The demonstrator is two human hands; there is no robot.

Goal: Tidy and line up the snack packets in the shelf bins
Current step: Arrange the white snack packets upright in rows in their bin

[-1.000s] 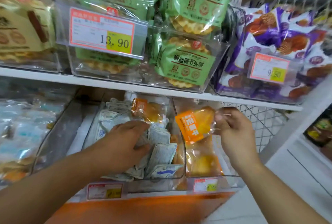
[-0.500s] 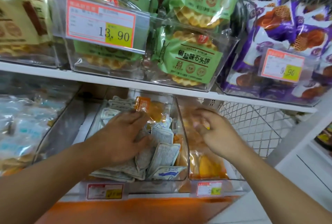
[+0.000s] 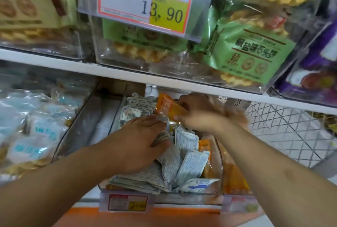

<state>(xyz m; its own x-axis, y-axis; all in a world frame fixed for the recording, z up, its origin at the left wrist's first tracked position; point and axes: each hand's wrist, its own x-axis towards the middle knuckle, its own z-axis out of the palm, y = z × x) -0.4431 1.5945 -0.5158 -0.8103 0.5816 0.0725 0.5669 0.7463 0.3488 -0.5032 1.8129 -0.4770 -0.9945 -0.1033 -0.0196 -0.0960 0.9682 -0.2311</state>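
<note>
- An orange packet [image 3: 168, 108] is pinched by the right hand [image 3: 197, 113] at the back of the middle clear bin [image 3: 218, 155] on the lower shelf, just under the white shelf edge [image 3: 182, 82].
- The bin is filled with white printed packets [image 3: 186, 157], some upright and some tilted; more orange packets [image 3: 204, 144] are seen along its right wall.
- The left hand [image 3: 138, 144] is laid flat, fingers straight, on the white packets at the left of the bin; nothing is gripped by it.
- A price tag [image 3: 127, 202] is fixed at the bin's front.
- Pale blue packets [image 3: 34, 132] are seen to the left.
- On the shelf above, green biscuit bags [image 3: 249, 52] are held in a clear bin behind a tag reading 13.90 [image 3: 145, 2].
</note>
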